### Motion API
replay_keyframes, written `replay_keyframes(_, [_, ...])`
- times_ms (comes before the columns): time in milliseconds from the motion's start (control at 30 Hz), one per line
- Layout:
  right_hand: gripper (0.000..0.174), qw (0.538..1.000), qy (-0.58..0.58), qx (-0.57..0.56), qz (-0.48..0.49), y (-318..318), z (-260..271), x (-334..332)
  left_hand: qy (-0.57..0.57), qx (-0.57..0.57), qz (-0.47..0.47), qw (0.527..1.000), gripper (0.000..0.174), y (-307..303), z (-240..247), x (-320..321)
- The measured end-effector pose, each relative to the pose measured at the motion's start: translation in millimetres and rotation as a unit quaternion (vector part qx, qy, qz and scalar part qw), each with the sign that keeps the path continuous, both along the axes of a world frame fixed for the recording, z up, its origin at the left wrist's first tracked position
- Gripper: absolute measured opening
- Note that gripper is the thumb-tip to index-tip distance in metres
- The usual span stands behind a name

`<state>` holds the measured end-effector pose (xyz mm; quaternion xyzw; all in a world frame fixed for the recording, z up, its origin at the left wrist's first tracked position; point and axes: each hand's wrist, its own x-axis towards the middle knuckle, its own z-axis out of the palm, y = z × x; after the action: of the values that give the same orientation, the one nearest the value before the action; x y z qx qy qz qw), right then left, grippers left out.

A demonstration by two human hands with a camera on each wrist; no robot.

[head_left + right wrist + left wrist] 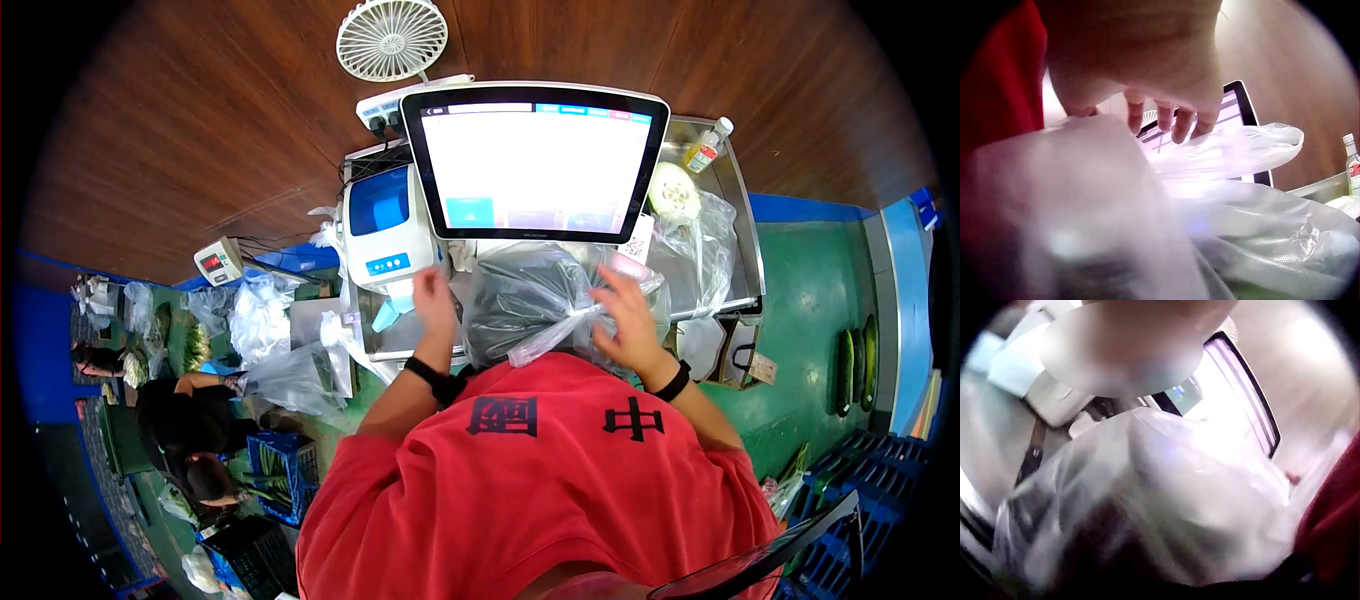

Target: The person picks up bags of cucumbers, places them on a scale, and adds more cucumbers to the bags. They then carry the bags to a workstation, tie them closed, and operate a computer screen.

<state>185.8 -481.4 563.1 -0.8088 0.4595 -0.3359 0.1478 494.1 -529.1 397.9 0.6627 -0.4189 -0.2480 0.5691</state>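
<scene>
A clear plastic bag (520,300) with dark contents lies against the person's front, below the screen; its gathered top and handles point to the right. The right hand (632,325) touches the gathered plastic, fingers spread and bent a little. In the right wrist view the fingers of the right hand (1169,100) hang apart beside a bag handle (1229,150). Left of the bag, the left hand (434,303) is raised by the label printer, holding nothing visible. The left wrist view shows the left hand (1125,350) blurred above the bag (1147,487).
A touch screen (535,165) stands behind the bag, with a white-blue printer (385,225) at its left. Right of it, a metal tray (745,230) holds a bottle (706,145), a cut pale vegetable (675,192) and plastic bags. Another person (185,430) bends over at the lower left.
</scene>
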Motion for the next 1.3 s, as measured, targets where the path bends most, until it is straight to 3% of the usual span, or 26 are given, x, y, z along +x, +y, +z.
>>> replay_keyframes(33, [0.042,0.998,0.047,0.008,0.049,5.0,6.7,3.2,0.092,-0.001,0.059,0.994,0.015,6.5,-32.5,19.9])
replay_keyframes(100, [0.046,0.994,0.087,0.042,0.059,10.9,-2.2,3.5,0.279,0.103,0.143,0.944,0.013,23.3,8.7,28.9])
replay_keyframes(167, [0.050,0.986,0.130,0.078,0.070,13.1,-15.1,-1.7,0.298,0.110,0.154,0.935,0.012,19.2,3.0,47.1])
replay_keyframes(267, [0.050,0.951,0.181,0.225,0.107,12.9,-30.4,-17.8,0.329,0.114,0.158,0.924,0.011,7.4,-7.9,63.3])
replay_keyframes(500, [0.056,0.957,0.104,0.251,0.097,20.0,-47.6,-23.4,0.403,0.098,0.146,0.898,0.011,-0.3,-9.9,71.6])
replay_keyframes(600, [0.061,0.958,0.058,0.270,0.075,24.3,-36.8,-22.0,0.220,-0.009,0.140,0.965,0.007,16.5,22.9,52.1])
replay_keyframes(633, [0.065,0.966,0.048,0.247,0.060,25.3,-33.9,-21.1,0.219,-0.007,0.140,0.966,0.007,19.0,38.6,40.5])
replay_keyframes(667, [0.069,0.973,0.038,0.223,0.045,26.0,-33.2,-20.6,-0.039,-0.061,0.057,0.996,0.007,21.3,53.3,27.2])
replay_keyframes(700, [0.069,0.972,0.038,0.226,0.046,26.7,-34.1,-20.9,-0.294,-0.108,-0.030,0.949,0.008,25.4,65.8,13.4])
replay_keyframes(767, [0.073,0.981,0.053,0.180,0.045,26.5,-35.7,-20.6,-0.398,-0.117,-0.219,0.883,0.018,27.9,84.9,-16.7])
replay_keyframes(833, [0.077,0.972,0.089,0.216,0.030,26.1,-33.0,-17.8,-0.409,-0.066,-0.382,0.826,0.025,30.1,66.0,-34.4])
replay_keyframes(867, [0.080,0.960,0.127,0.250,0.011,24.3,-30.8,-17.6,-0.408,-0.067,-0.378,0.828,0.025,32.0,56.0,-32.0])
replay_keyframes(933, [0.081,0.940,0.188,0.284,-0.019,19.7,-36.9,-13.7,-0.311,0.018,-0.514,0.800,0.039,37.0,53.8,-29.1])
replay_keyframes(967, [0.081,0.914,0.246,0.320,-0.052,18.4,-42.9,-11.3,-0.311,0.016,-0.511,0.801,0.039,39.3,60.8,-30.0])
replay_keyframes(1000, [0.081,0.914,0.248,0.318,-0.049,18.7,-49.7,-10.9,-0.327,-0.013,-0.481,0.813,0.050,44.8,68.2,-32.7])
replay_keyframes(1033, [0.073,0.929,0.233,0.283,-0.049,18.8,-56.9,-11.4,-0.343,-0.042,-0.448,0.824,0.062,49.6,78.0,-37.3])
replay_keyframes(1067, [0.065,0.944,0.216,0.244,-0.047,16.7,-62.0,-11.7,-0.365,0.006,-0.450,0.815,0.074,51.6,75.8,-45.1])
replay_keyframes(1100, [0.065,0.947,0.219,0.234,-0.036,14.0,-64.2,-11.9,-0.368,0.005,-0.436,0.822,0.074,53.0,67.0,-52.1])
replay_keyframes(1200, [0.030,0.977,0.162,0.136,-0.011,4.2,-62.4,-12.8,-0.439,0.051,-0.397,0.805,0.079,63.0,42.0,-63.0])
replay_keyframes(1300, [0.025,0.987,0.134,0.064,0.059,-10.2,-54.3,-16.1,-0.454,0.094,-0.368,0.806,0.073,100.8,38.8,-65.5])
